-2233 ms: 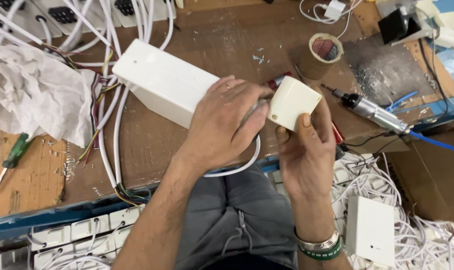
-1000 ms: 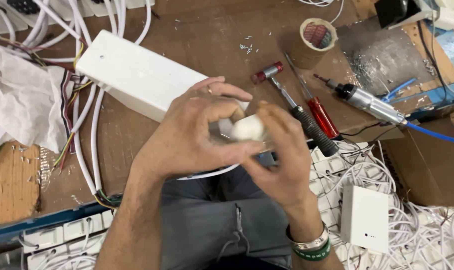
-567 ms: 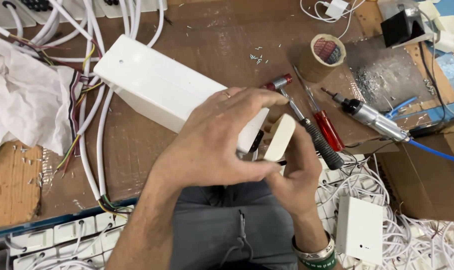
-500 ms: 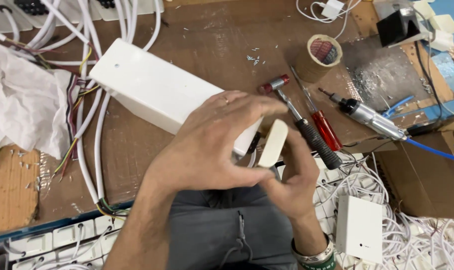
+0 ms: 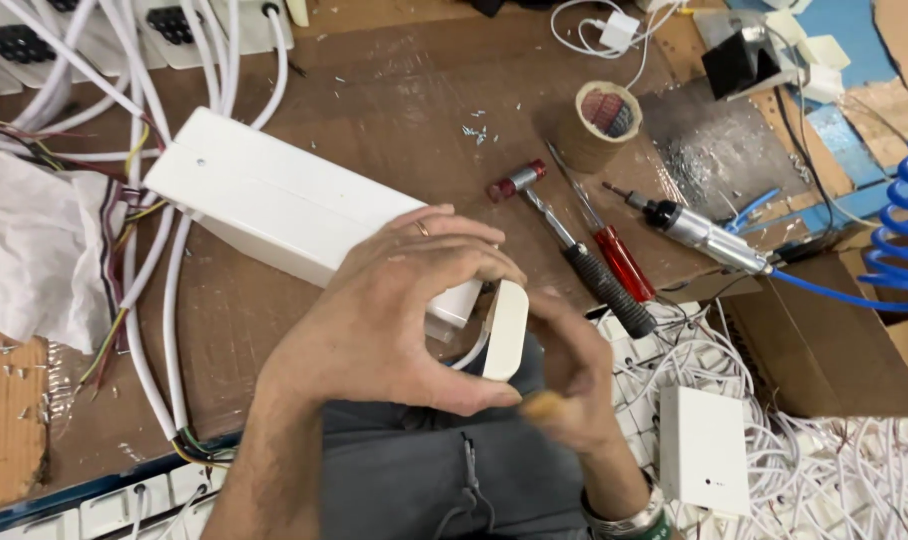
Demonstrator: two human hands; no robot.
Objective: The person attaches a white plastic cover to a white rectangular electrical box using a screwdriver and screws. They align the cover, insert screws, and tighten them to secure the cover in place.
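the brown workbench (image 5: 394, 90) fills most of the view, and lying slantwise on it is a long white plastic housing (image 5: 274, 205), flat on its broad side with its near end reaching the person's hands, probably so the wiring end sits within easy reach. thick white cables (image 5: 169, 300) run from the bench's far edge past the housing's left end and down toward the person, with thin coloured wires (image 5: 114, 330) splaying out beside them. a crumpled white sheet (image 5: 29, 250) lies at the left edge.

right of the housing, the tools lie side by side with handles toward the person, seemingly for quick pickup: a small hammer (image 5: 574, 245), a red-handled screwdriver (image 5: 614, 255) and an air-driven screwdriver (image 5: 704, 235) on a blue coiled hose (image 5: 899, 230). a roll of tape (image 5: 599, 125) stands behind them.

the left hand (image 5: 394, 320) curls over a small white cover plate (image 5: 506, 330), thumb below and fingers arched above, pinching it edge-on just off the housing's near end, above the lap. the right hand (image 5: 574, 385) is motion-blurred under the plate; it seems to steady it from below, but its grip cannot be told.

no open container shows its contents. a closed white box (image 5: 704, 450) rests on a heap of thin white wires (image 5: 824, 480) at lower right.
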